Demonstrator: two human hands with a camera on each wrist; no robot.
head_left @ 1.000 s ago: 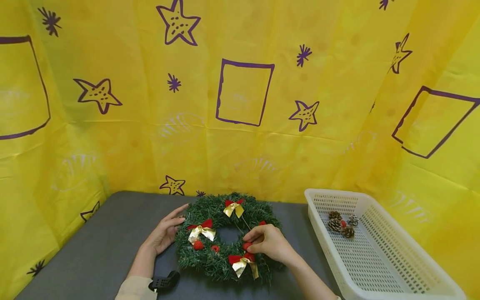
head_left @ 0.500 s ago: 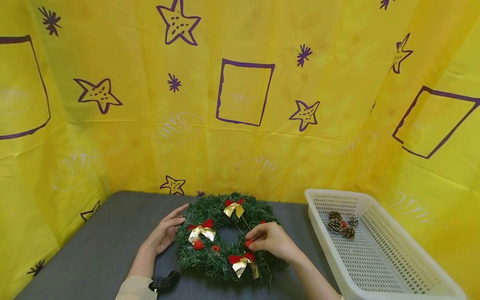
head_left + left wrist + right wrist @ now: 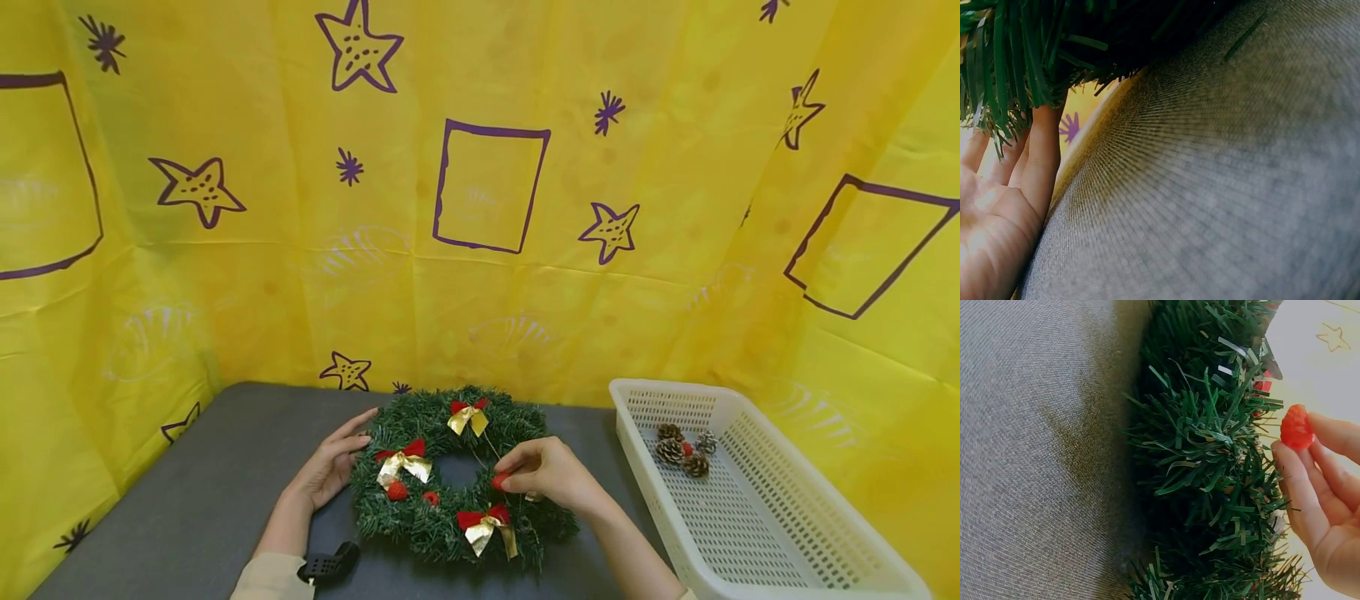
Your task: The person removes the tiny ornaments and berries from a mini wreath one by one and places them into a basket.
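Red berry (image 3: 1296,427) sits at the inner right of the wreath (image 3: 420,533), beyond the front bow (image 3: 483,529). Your right grip (image 3: 551,475) has it in a narrow thumb-and-fingertip pinch, probably so most of it stays exposed and the fingers don't crush needles. Can't tell if it touches the sprigs. Your left grip (image 3: 330,467) is spread, fingers fairly straight against the wreath's left edge, likely to steady it on the desk (image 3: 240,458). Two more berries lie near the left bow (image 3: 405,462). Basket (image 3: 757,537) on your right, cones (image 3: 670,452) grouped at its far end, presumably within right-side reach.
Vs a second ago: right grip and berry slightly farther out and rightward, a gold ribbon end (image 3: 532,497) now shows under your palm; left grip, wreath and basket essentially unchanged
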